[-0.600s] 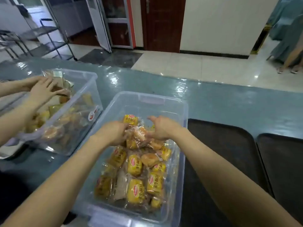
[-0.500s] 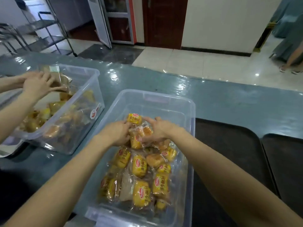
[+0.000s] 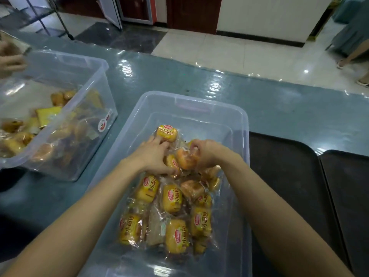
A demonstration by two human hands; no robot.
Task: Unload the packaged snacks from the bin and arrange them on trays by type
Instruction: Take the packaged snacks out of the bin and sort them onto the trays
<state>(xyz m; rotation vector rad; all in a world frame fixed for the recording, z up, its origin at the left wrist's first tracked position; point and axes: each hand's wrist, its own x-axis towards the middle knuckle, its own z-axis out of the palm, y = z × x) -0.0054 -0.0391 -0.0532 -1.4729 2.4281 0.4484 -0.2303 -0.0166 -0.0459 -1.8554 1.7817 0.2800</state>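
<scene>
My left hand (image 3: pixel 153 156) and right hand (image 3: pixel 205 152) are both inside the clear bin (image 3: pixel 191 98), at the far end of the snacks (image 3: pixel 171 200) that cover its bottom. The left fingers are bent over a yellow packet (image 3: pixel 172 163) and grip it. The right fingers curl round a bun (image 3: pixel 184 159) in clear wrap. The bin stands on a shiny blue-green table (image 3: pixel 279 104). Right of the bin lie two dark trays (image 3: pixel 285 176), and left of it a second bin (image 3: pixel 79 62). Beyond the bin are pale floor tiles (image 3: pixel 229 50) and a brown door (image 3: pixel 191 13).

The left hand (image 3: pixel 151 156) and right hand (image 3: pixel 205 152) were bare, like both forearms (image 3: pixel 79 216) as far as they showed.
</scene>
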